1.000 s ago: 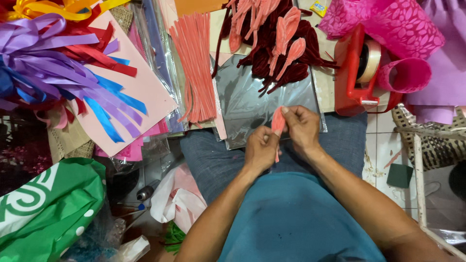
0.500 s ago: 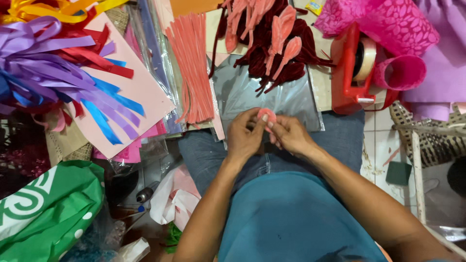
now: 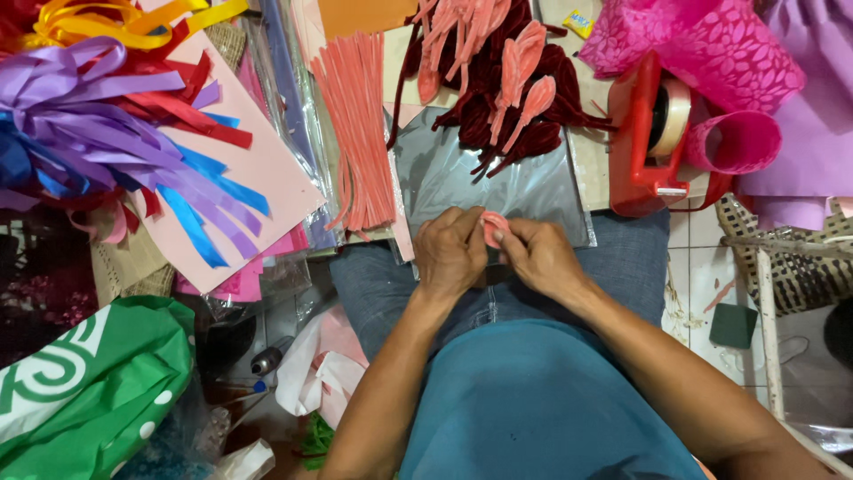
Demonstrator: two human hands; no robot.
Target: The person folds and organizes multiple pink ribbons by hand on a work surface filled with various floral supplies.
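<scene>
Head cam looking down: left hand (image 3: 450, 253) and right hand (image 3: 539, 258) both pinch a small pink velvet petal (image 3: 491, 228), fingers clamped on it. It sits over the lap, just below the silver sheet (image 3: 462, 173), with the red tape dispenser (image 3: 653, 142) off to the right.

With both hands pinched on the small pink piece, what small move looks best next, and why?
Probably keep pinching and rolling the pink piece tighter before letting go. The left hand and right hand meet around it over the lap, only a bit of it shows between the fingertips, and it looks half-folded, not like the finished petals above.
</scene>
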